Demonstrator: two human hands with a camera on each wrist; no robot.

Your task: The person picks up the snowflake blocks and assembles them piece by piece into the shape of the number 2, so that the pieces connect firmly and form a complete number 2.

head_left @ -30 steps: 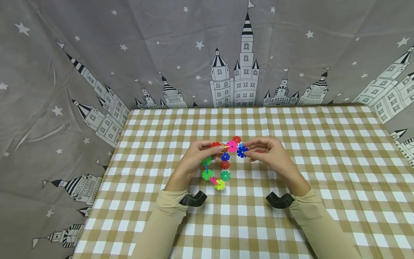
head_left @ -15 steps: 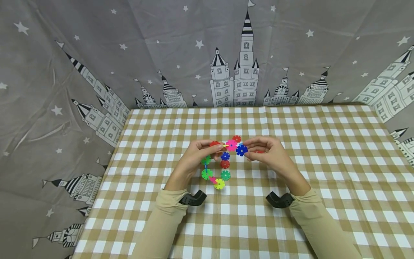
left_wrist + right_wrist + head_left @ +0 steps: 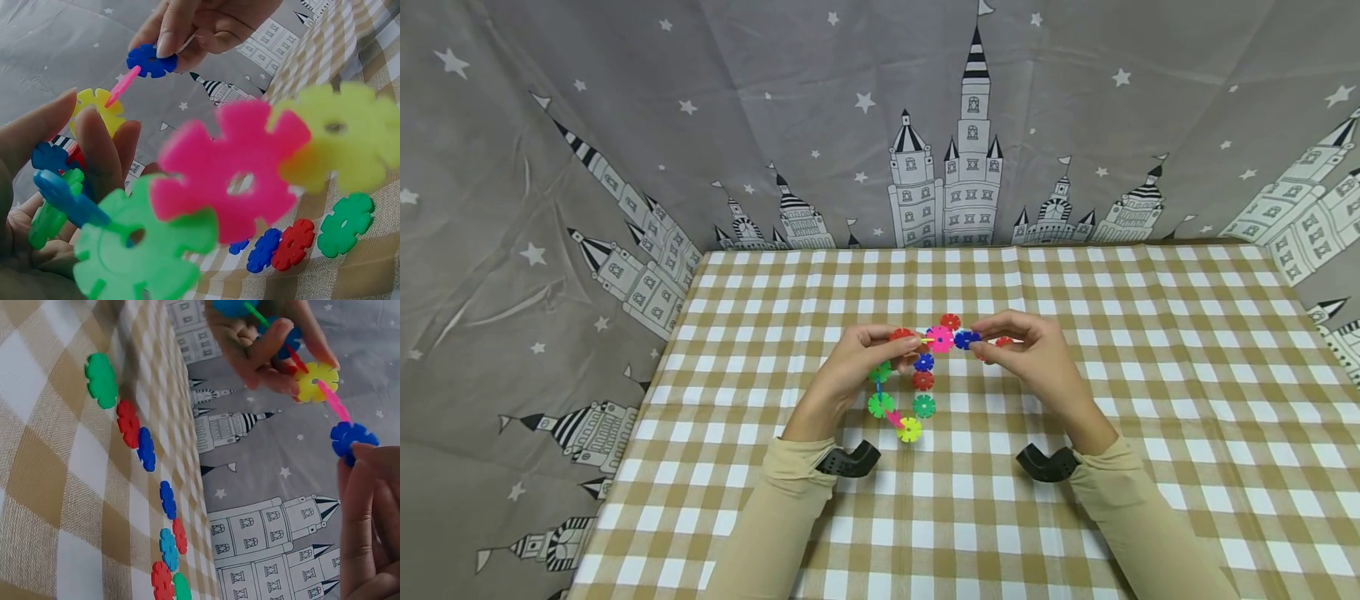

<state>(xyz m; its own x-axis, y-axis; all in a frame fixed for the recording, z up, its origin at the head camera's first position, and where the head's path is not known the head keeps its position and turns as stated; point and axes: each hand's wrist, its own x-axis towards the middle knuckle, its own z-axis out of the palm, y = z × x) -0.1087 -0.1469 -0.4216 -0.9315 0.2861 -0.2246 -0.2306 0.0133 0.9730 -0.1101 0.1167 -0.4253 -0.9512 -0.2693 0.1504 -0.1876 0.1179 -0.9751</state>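
My left hand [image 3: 859, 357] pinches a yellow notched snowflake disc [image 3: 94, 114] in a chain of linked discs. From that hand the chain hangs down through a green disc [image 3: 881, 406] and a pink disc [image 3: 228, 169] to a yellow-green disc [image 3: 909, 430] at its lower end. Another pink disc [image 3: 940, 340] sticks out edgewise from the pinched yellow one, towards the right. My right hand [image 3: 1028, 343] pinches a dark blue disc [image 3: 351, 439] between thumb and fingers, its rim right at the pink disc's outer edge.
Loose discs lie on the checked tablecloth [image 3: 1075, 533]: a green disc [image 3: 101, 380], a red disc [image 3: 128, 424] and a blue disc [image 3: 147, 449] in a row, with several more beyond, including a light blue disc [image 3: 168, 549]. A grey castle-print curtain [image 3: 820, 100] stands behind.
The blue disc in my right hand has turned from nearly face-on to a flatter tilt and lines up with the pink disc. My right fingers have shifted slightly; my left hand barely moves.
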